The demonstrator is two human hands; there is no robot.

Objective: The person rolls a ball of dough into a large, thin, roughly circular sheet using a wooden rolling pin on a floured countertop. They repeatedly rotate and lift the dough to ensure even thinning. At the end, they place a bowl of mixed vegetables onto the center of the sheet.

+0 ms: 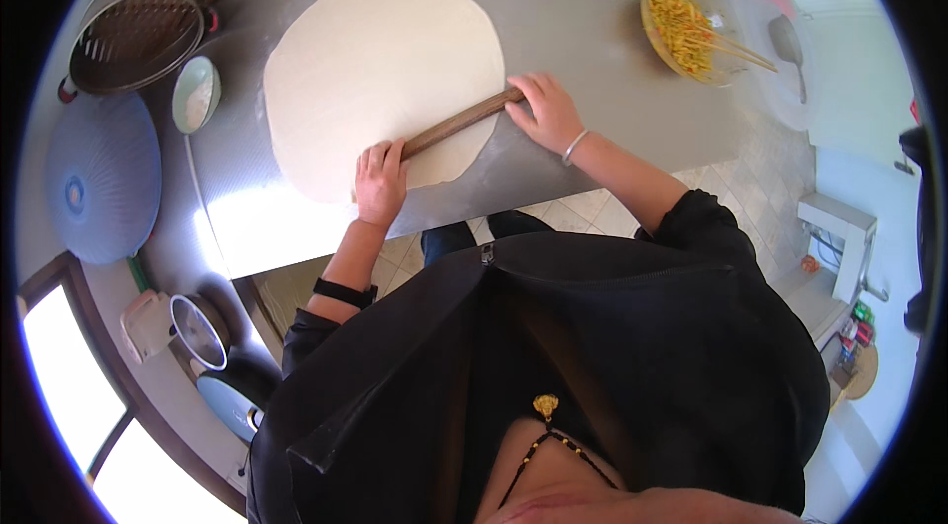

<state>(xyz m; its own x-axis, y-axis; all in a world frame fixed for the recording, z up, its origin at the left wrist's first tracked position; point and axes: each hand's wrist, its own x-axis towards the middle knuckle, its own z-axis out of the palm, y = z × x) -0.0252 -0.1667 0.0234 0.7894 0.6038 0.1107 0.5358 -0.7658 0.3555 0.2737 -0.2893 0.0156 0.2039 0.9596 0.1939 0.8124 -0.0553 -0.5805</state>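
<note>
A wide, thin sheet of dough (380, 70) lies flat on the metal countertop (583, 50). Across its near right part rests a dark wooden rolling pin (459, 122), slanting up to the right. My left hand (380, 183) grips the pin's lower left end, close to the dough's near edge. The upper right end is in my right hand (548, 114), just past the dough's right edge. The fingers of both hands curl over the wood.
A pale green bowl of white powder (197, 99) stands left of the dough, beside a dark steamer pan (138, 35) and a blue domed cover (104, 178). At far right is a glass bowl of yellow shredded food (679, 25) with chopsticks (743, 52) across it. The counter's front edge runs just before me.
</note>
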